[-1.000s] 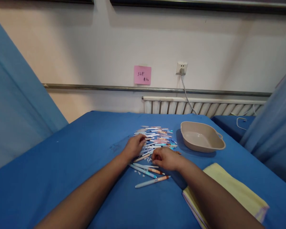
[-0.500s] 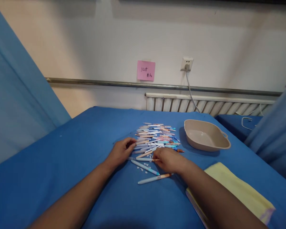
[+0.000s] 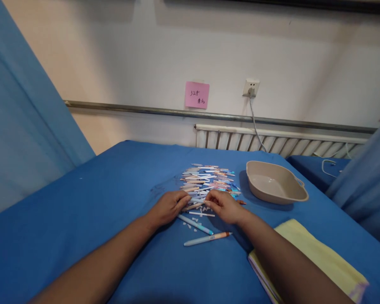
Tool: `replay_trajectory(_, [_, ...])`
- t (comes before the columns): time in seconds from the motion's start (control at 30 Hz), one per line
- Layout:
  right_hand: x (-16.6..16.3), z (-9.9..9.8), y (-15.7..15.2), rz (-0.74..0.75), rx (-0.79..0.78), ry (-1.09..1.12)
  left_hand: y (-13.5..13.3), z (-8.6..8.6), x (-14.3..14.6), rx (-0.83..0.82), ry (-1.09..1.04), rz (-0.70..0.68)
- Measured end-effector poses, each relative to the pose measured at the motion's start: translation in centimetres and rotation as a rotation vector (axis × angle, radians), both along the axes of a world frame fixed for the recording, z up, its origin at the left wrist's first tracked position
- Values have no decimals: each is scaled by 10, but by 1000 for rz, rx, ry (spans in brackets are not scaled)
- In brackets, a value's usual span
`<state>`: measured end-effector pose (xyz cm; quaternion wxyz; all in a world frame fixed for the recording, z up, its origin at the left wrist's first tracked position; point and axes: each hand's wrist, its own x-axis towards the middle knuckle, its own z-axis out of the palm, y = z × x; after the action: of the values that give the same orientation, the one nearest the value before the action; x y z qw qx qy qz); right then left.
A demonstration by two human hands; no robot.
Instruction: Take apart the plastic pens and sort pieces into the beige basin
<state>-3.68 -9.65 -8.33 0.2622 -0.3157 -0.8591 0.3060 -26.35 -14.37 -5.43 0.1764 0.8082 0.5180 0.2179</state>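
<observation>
Between my two hands a pale blue pen barrel (image 3: pixel 196 200) lies crosswise. My left hand (image 3: pixel 171 206) is closed on its left end, and my right hand (image 3: pixel 223 205) pinches its right end. Beyond them spreads a pile of pens, barrels and white refills (image 3: pixel 205 179). Just below my hands lies a thin white refill (image 3: pixel 202 214) among small whitish bits (image 3: pixel 195 219). Nearer to me are a blue pen (image 3: pixel 194 223) and a pale pen with an orange end (image 3: pixel 207 239), both loose on the blue cloth.
A beige plastic basin (image 3: pixel 275 181) stands right of the pile. A folded yellow cloth (image 3: pixel 313 253) lies under my right forearm. The blue-covered table (image 3: pixel 114 190) meets a wall with a radiator (image 3: pixel 234 137), a metal rail and a plugged-in socket (image 3: pixel 251 88). Blue curtains hang at both sides.
My right hand has risen from the refill area, and my left hand has shifted right. Both now hold the pale blue barrel. A white refill shows below them.
</observation>
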Motion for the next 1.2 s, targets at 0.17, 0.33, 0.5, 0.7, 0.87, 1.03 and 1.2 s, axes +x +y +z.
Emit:
replay_trajectory(0.17, [-2, -1, -2, -6, -7, 23, -2, -4, 2, 130, -103, -38])
replay_trajectory(0.33, [-2, -2, -1, -11, 48, 23, -1, -9, 3, 75, -101, -4])
replay_trajectory(0.5, [0, -4, 0, -24, 126, -34, -1, -7, 4, 26, -147, 15])
replay_trajectory(0.7, [0, -6, 3, -33, 150, -64, 3, -9, 1, 36, -119, 50])
replay_trajectory(0.87, [9, -4, 11, -81, 190, -130, 13, -7, -12, 72, -26, 230])
replay_trajectory(1.03, [18, -3, 17, -126, 211, -170, 16, -10, -15, 98, 29, 228])
replay_trajectory(1.2, [15, -4, 16, -123, 184, -137, 16, -21, -12, 151, -19, 154])
